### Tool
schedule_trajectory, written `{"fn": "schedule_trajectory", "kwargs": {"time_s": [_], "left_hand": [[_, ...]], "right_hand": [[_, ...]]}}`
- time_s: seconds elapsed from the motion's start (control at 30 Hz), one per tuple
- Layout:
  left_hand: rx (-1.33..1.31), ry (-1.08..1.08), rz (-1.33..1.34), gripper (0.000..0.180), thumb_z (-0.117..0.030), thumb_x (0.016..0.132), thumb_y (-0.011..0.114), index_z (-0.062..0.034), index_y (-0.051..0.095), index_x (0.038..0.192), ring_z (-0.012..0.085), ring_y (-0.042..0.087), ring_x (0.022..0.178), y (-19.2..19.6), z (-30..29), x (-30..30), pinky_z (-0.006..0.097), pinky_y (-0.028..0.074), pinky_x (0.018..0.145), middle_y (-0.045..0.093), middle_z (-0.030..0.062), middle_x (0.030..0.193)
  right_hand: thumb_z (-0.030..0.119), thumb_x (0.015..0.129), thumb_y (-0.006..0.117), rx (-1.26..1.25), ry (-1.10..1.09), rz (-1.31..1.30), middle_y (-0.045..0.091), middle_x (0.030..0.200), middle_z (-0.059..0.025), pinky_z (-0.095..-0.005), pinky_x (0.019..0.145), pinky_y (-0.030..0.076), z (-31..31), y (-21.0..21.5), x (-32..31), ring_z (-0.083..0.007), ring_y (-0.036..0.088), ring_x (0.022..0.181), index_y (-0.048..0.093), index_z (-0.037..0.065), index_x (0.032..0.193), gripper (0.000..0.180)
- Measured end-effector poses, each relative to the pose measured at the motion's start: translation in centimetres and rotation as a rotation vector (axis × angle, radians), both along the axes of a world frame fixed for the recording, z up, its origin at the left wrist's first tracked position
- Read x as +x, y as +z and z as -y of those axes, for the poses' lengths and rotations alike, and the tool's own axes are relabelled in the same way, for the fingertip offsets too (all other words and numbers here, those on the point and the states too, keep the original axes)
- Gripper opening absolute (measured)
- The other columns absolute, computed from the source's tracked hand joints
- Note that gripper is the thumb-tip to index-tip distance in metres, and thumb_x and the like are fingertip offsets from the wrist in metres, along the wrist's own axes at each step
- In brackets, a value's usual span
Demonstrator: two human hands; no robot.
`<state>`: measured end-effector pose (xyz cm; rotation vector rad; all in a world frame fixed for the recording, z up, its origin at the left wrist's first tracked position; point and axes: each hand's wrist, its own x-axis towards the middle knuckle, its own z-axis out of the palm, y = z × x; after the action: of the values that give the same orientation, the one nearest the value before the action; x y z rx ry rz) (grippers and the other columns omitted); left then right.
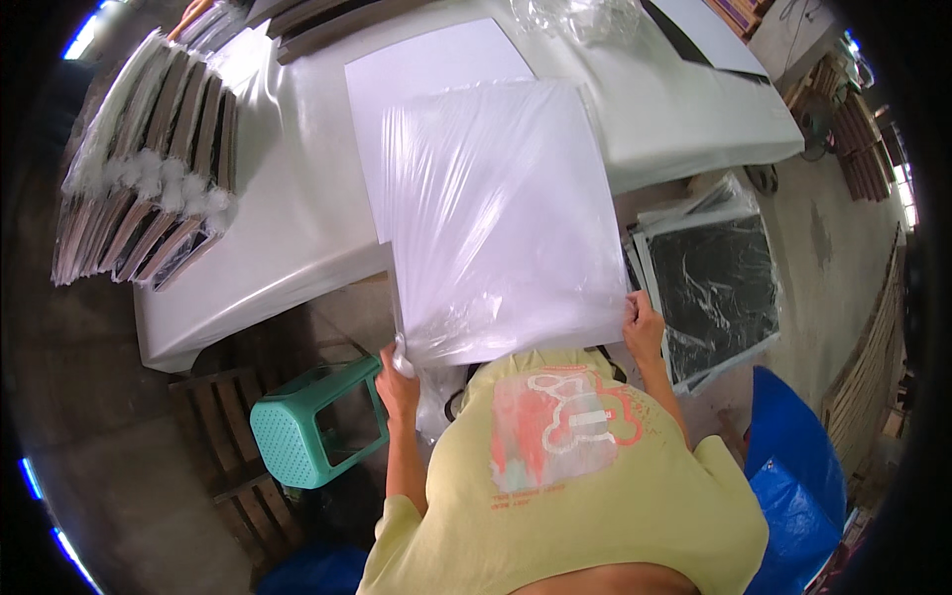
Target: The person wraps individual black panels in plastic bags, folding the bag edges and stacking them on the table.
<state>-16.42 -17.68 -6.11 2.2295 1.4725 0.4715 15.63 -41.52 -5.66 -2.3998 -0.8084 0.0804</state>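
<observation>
Shirt (585, 516), red lettering (529, 496); fingers (632, 309) grip bagged sheet (506, 218).

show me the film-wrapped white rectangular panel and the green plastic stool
Film-wrapped white rectangular panel (506, 228): head view, middle of its broad face.
Green plastic stool (283, 441): head view, its perforated seat.

A slatted wooden pallet (226, 421) and stacked wrapped boards (149, 178) suggest a workshop.
</observation>
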Motion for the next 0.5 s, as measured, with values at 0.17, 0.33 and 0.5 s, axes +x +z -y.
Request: {"fn": "schedule_trajectory", "kwargs": {"time_s": [0.17, 0.33, 0.5], "left_hand": [[-0.125, -0.149, 0.133, 0.029, 0.002, 0.071, 0.050, -0.0079, 0.054, 0.098, 0.0379, 0.057, 0.070, -1.0, 3.3, -4.4, 0.040, 0.045, 0.060, 0.058, 0.0199, 0.072], [-0.294, 0.362, 0.686, 0.029, -0.020, 0.079, 0.059, -0.0001, 0.055, 0.100, 0.0145, 0.052, 0.076, -1.5, 1.0, -5.0, 0.027, 0.042, 0.066, 0.058, 0.0059, 0.085], [-0.664, 0.346, 0.673, 0.048, -0.036, 0.078, 0.061, 0.0011, 0.053, 0.107, 0.0147, 0.050, 0.084, -0.2, -6.2, 1.9, 0.027, 0.040, 0.074, 0.056, 0.0085, 0.098]], "right_hand": [[0.003, 0.072, 0.050, 0.081, 0.215, -0.104, 0.057, 0.081, -0.0116, -0.0317, 0.059, 0.044, 3.8, -0.7, -0.2, -0.0285, 0.056, 0.077, 0.051, 0.007, 0.092, 0.020], [0.018, 0.073, 0.052, 0.725, -0.126, -0.633, 0.051, 0.107, -0.0055, -0.0300, 0.073, 0.041, 6.6, -3.1, 2.8, -0.0189, 0.049, 0.100, 0.049, 0.013, 0.106, 0.033], [0.035, 0.082, 0.053, 0.638, -0.147, -1.259, 0.053, 0.109, -0.0071, -0.0323, 0.081, 0.041, -1.4, -4.6, 6.9, -0.0166, 0.050, 0.098, 0.045, 0.007, 0.118, 0.047]]}}
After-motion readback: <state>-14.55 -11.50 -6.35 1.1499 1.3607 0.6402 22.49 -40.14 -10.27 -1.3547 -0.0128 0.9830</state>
